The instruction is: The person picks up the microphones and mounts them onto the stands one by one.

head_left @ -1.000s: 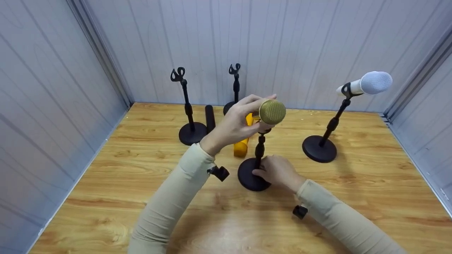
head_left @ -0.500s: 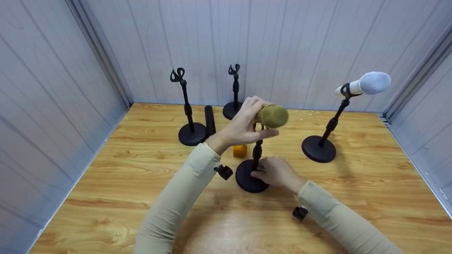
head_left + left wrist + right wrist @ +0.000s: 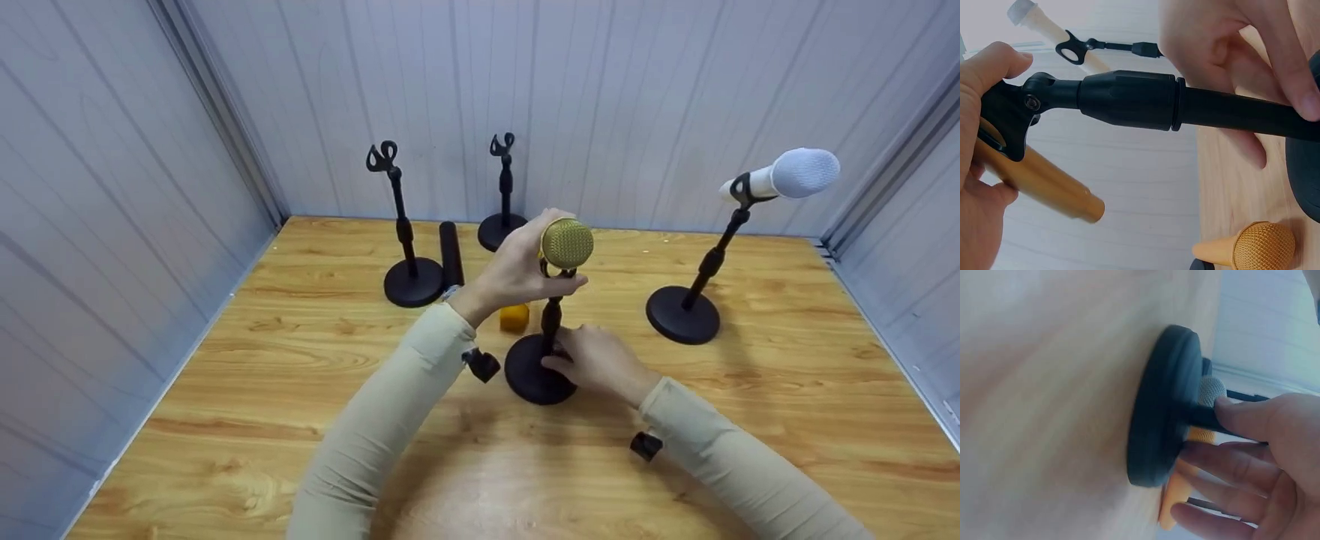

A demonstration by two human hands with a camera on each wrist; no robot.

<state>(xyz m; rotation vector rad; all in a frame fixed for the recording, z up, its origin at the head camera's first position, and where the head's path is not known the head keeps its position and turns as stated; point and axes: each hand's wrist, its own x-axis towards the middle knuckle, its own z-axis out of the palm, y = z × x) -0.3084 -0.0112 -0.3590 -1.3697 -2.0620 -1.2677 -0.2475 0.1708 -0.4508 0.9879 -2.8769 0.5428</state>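
Note:
A gold microphone [image 3: 568,243] lies in the clip [image 3: 1008,121] of a black desk stand, its mesh head facing me in the head view. My left hand [image 3: 514,268] grips the microphone and clip together, thumb under the head. In the left wrist view the gold handle [image 3: 1055,185] slants out below the clip. Lower down, my right hand [image 3: 604,366] pinches the stand's pole [image 3: 1203,417] just above its round base [image 3: 534,375]. Behind my left hand, an orange microphone [image 3: 1258,247] lies on the table, mostly hidden in the head view.
At right stands another desk stand [image 3: 682,315] bearing a white microphone [image 3: 804,173]. Two stands with bare clips, a left one [image 3: 412,281] and a rear one [image 3: 501,231], are at the back. A black microphone handle [image 3: 450,251] lies between them. Panelled walls [image 3: 615,97] enclose the wooden table [image 3: 300,360].
My left hand has shifted lower around the clip, covering more of the orange microphone. The gold microphone swung right, then back left. My right hand stays at the stand's pole.

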